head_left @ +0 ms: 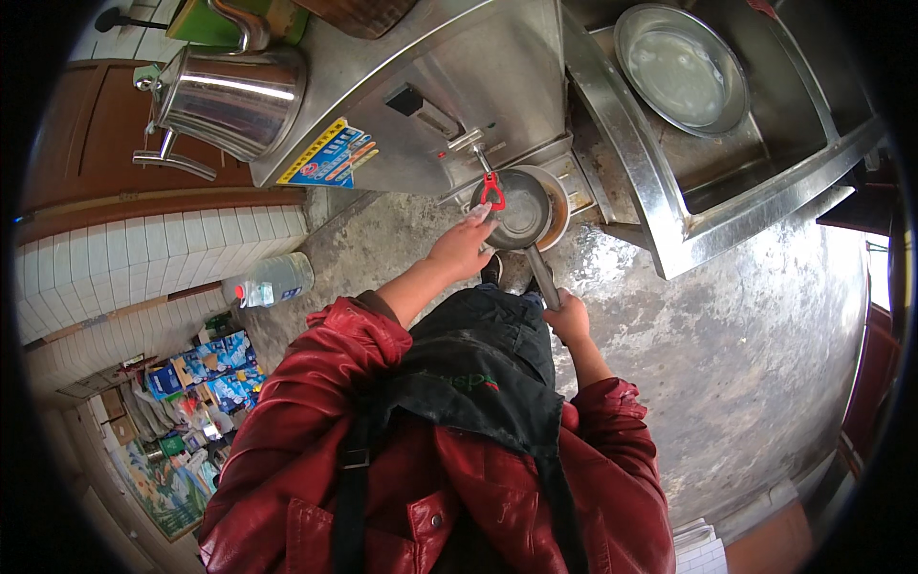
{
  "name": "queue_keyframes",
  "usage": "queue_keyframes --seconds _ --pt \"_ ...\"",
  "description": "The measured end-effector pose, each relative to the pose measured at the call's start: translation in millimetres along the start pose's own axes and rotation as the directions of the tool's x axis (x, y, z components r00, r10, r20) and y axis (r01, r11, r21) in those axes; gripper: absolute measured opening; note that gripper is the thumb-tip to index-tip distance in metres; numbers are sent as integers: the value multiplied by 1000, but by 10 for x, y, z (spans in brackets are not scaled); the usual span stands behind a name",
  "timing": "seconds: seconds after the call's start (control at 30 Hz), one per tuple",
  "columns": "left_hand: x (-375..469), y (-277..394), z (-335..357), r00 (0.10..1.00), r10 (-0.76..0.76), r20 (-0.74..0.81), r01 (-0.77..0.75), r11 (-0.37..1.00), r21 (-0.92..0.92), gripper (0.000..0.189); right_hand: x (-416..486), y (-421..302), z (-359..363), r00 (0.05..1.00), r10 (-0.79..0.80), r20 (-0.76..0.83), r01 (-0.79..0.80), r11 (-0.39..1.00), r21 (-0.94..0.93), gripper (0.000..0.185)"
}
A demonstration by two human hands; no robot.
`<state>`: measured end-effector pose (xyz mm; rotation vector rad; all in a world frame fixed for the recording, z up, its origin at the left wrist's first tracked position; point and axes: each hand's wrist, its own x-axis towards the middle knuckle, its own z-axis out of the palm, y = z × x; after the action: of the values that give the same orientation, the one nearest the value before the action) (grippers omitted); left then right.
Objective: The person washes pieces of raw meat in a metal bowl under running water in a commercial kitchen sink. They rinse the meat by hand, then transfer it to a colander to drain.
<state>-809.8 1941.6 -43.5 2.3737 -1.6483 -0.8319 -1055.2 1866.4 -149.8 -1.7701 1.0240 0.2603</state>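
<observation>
A grey metal pan (513,215) is held beneath the tap (482,154) of a stainless-steel water boiler (495,79). My right hand (571,319) grips the end of the pan's long handle (543,276). At the tap's red lever (492,192), the fingertips of my left hand (459,247) touch the lower edge, with the thumb apart from them. Under the pan, a round basin (558,215) with a brownish inside shows partly past the rim. Whether water is running or lies in the pan, I cannot tell.
Up on the right, a steel basin (685,79) of cloudy water rests in a metal sink (667,237) whose front corner juts out. A steel kettle (233,100) stands at the boiler's left. A large plastic bottle (280,280) is on the concrete floor (724,344).
</observation>
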Motion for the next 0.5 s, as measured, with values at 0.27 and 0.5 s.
queue_keyframes --seconds 0.27,0.5 --pt "356 -135 157 825 -493 276 311 -11 -950 38 -55 38 3 1000 -18 -10 18 1000 3 25" --pt "543 -410 325 692 -609 389 264 -288 -921 18 -114 7 2 996 73 46 -75 996 40 28"
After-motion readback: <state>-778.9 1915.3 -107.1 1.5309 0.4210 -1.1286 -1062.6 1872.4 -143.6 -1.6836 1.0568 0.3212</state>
